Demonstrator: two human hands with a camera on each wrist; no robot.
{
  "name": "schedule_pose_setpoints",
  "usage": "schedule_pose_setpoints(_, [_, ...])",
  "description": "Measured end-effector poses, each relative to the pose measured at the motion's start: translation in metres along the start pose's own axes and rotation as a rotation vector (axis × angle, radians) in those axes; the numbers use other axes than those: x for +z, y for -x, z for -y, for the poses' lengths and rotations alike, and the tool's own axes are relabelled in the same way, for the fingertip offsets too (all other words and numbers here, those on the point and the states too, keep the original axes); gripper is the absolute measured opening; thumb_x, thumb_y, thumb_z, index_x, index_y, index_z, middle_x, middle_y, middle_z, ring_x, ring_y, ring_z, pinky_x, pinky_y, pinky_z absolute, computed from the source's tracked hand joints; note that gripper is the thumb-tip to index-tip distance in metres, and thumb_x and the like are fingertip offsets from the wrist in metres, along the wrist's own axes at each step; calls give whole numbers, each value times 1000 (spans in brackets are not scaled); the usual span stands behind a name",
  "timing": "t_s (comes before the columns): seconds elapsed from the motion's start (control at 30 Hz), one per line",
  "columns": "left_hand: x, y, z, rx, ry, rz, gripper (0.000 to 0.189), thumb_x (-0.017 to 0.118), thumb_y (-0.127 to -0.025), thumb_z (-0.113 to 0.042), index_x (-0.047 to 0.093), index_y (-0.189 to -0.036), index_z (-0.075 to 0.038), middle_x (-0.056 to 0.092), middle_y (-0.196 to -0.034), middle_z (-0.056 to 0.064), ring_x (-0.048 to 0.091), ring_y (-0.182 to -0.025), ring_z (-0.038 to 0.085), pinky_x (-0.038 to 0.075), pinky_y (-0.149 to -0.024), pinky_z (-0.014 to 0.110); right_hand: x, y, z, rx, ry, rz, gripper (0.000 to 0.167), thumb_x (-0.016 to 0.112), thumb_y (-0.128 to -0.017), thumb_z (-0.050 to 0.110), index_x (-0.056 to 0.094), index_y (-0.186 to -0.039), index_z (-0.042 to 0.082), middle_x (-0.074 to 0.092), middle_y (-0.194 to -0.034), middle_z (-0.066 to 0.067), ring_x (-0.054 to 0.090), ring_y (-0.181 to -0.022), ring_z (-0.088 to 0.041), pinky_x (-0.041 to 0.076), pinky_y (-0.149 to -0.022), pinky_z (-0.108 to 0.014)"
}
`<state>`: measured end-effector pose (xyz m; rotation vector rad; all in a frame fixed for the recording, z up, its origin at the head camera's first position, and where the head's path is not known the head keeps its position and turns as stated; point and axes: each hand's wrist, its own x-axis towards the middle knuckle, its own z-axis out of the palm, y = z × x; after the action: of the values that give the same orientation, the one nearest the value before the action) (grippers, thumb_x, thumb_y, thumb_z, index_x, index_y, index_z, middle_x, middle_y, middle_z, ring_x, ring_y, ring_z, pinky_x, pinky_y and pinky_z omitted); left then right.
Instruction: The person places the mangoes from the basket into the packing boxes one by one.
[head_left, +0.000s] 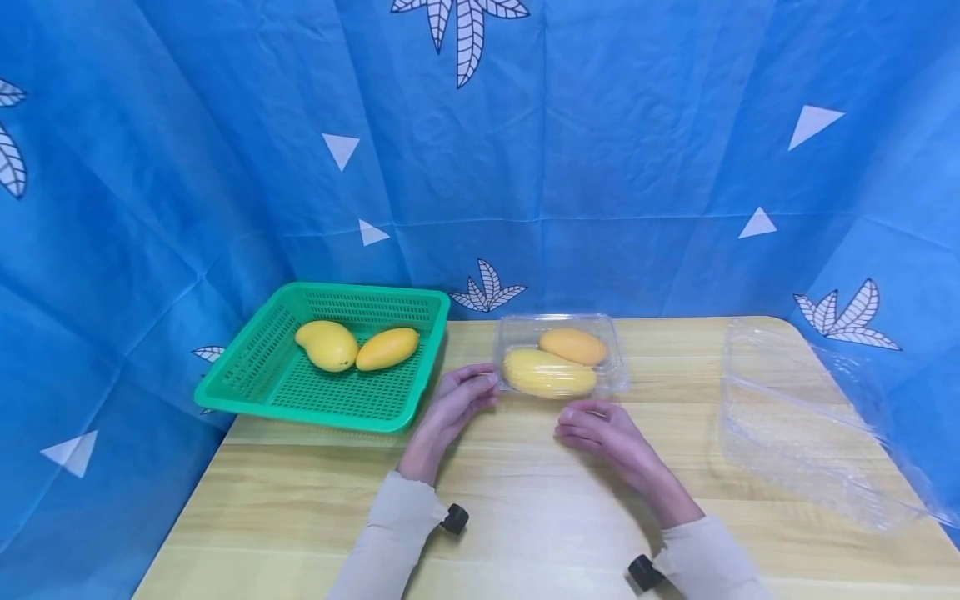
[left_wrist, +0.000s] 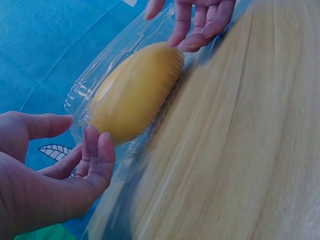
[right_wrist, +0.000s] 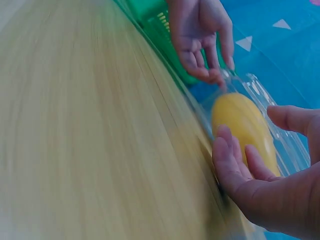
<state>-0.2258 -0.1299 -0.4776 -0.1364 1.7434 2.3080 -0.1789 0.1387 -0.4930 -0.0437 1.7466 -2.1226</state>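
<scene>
One clear rectangular plastic box [head_left: 517,335], holding two oblong yellow-orange mangoes [head_left: 549,375], sits near the far edge of the pale wooden table [head_left: 525,483], its long axis along that edge; the bare left hand [head_left: 453,404], the nearer, is at the box's left end, contact unclear, the bare right hand [head_left: 603,429] just short of its near side; both, apart from each other, grip nothing, fingers loosely bent
</scene>
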Motion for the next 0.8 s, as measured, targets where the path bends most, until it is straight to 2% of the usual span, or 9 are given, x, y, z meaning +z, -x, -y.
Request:
schedule_pose_setpoints(0.1, [-1,0,0,6,-12,-5,39,64,-97,2,56,-134,13,66,-106,17,66,-88,21,58,-90,37,10,-5,-2,3,-18,16,49,67,-100,14,47,-131,-18,64,-123,-30,67,-113,-35,52,-103,-41])
schedule_pose_setpoints(0.43, [2,-2,2,18,-5,-13,38,63,-97,2,56,-133,14,65,-104,18,65,-84,20,60,-81,31,35,-18,-8,1,-110,-15,49,64,-101,12,47,-134,-21,62,-129,-33,65,-119,-37,50,-105,-41])
schedule_pose_setpoints(0.8, [3,-2,1,19,-10,-27,39,64,-96,2,56,-132,15,67,-97,12,65,-82,18,59,-83,33,56,-26,-11,25,-301,-76,43,66,-98,5,51,-131,-18,68,-119,-26,67,-114,-34,49,-106,-44])
